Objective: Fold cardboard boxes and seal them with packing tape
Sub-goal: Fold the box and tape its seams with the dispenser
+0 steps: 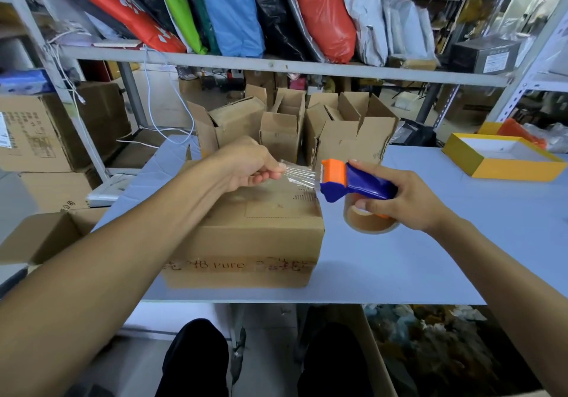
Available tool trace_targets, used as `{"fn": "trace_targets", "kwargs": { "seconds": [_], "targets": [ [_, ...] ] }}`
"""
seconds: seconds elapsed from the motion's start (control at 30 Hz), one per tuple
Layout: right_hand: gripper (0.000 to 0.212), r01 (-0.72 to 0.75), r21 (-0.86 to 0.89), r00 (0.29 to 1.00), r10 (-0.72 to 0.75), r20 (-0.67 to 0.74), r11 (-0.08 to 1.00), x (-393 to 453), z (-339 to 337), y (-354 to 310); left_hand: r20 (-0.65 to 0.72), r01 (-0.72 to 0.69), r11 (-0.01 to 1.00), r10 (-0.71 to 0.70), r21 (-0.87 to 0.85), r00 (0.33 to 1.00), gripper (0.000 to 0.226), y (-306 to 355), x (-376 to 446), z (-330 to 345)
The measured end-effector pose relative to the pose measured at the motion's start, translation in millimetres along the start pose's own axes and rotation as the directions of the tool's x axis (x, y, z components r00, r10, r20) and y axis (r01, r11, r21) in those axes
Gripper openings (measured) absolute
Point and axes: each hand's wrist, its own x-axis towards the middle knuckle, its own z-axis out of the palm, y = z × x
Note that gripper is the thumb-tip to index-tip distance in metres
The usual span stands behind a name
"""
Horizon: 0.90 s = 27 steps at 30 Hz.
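Observation:
A closed cardboard box point(258, 237) with printed text on its front lies on the pale table point(430, 243) before me. My right hand point(402, 200) grips a blue and orange tape dispenser point(353, 183) with a brown tape roll point(368, 221) under it, held just right of the box's top. My left hand point(252, 166) pinches the free end of a clear tape strip point(299, 175) stretched from the dispenser's orange blade, above the box's far top edge.
Several open-flapped cardboard boxes point(344, 132) stand at the back of the table. A yellow tray-like box lid point(504, 160) lies at the right. An open carton point(43, 237) sits at the left below table level. A metal shelf point(276, 65) with coloured bags hangs overhead.

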Motion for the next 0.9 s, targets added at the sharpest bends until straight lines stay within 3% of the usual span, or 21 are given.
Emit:
{"fn": "trace_targets", "kwargs": {
  "seconds": [0.17, 0.47, 0.67, 0.8, 0.9],
  "targets": [
    [0.055, -0.056, 0.036, 0.997, 0.057, -0.047, 0.998, -7.0, -12.6, 12.4, -0.065, 0.035, 0.999, -0.033, 0.017, 0.997, 0.012, -6.4, -1.0, -14.3],
    [0.054, -0.073, 0.061, 0.997, 0.073, 0.007, 0.995, -2.8, -3.1, 19.1, -0.097, 0.081, 0.99, -0.07, 0.117, 0.993, 0.01, -14.2, -3.1, -19.7],
    [0.054, -0.059, -0.032, 0.996, 0.06, 0.064, 0.998, 2.9, -4.2, 21.2, -0.111, 0.069, 0.945, -0.035, 0.318, 0.993, 0.013, -15.7, 3.2, -15.9],
    [0.056, -0.019, -0.138, 0.993, 0.036, 0.115, 0.99, 9.1, -6.3, 16.6, -0.1, 0.061, 0.821, -0.005, 0.567, 0.995, 0.023, -11.0, 7.8, -11.1],
    [0.053, -0.004, -0.196, 0.989, 0.033, 0.144, 0.981, 13.2, -9.4, 15.2, -0.113, 0.096, 0.571, -0.006, 0.815, 0.994, 0.041, 2.2, 4.7, -13.5]
  ]
}}
